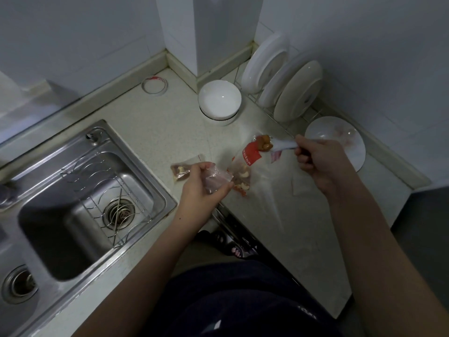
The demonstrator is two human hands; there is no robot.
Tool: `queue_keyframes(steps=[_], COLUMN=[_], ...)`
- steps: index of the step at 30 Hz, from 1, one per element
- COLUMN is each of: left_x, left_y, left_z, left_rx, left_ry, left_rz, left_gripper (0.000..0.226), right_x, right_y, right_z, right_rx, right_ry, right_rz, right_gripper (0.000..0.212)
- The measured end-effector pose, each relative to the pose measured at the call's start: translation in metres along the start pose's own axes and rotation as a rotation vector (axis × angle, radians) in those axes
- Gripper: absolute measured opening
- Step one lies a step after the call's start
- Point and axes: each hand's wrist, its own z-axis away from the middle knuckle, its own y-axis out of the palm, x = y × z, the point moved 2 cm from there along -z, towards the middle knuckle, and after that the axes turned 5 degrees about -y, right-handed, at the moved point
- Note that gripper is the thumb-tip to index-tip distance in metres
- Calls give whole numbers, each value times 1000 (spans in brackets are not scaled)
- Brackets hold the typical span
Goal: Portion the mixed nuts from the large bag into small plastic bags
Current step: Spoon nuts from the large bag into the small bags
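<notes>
The large clear bag [245, 171] with a red label lies on the counter, with mixed nuts showing near its lower end. My right hand [318, 161] grips a white spoon [281, 144] loaded with brown nuts [264, 142], held above the large bag's upper end. My left hand [201, 188] pinches a small clear plastic bag [216, 180] just left of the large bag. A filled small bag [181, 171] with a red strip lies on the counter to the left of my left hand.
A steel sink [80, 198] with a wire rack lies to the left. A stack of white bowls [220, 100], a roll of tape [154, 86], upright plates [291, 88] in a rack and a flat plate [340, 139] crowd the back and right of the counter.
</notes>
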Motion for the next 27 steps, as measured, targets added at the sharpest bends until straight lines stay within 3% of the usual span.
queue_keyframes(steps=[8,13,23,27], left_x=[-6,-10,-22,-21], left_y=[3,0,-5,-5], left_z=[-1,3,8,10], left_rx=[-15,-9,20,29], left_ry=[17,71,220,236], left_rz=[25,10,-49,-54], left_gripper=[71,67,63,68], right_x=[-7,-1,19,20], right_y=[2,7,34,43], right_z=[8,20,62,72], right_rx=[-40,-3,194,235], right_ry=[53,40,-142,-231], right_rz=[-86,-112,172,321], right_gripper=[19,21,26,38])
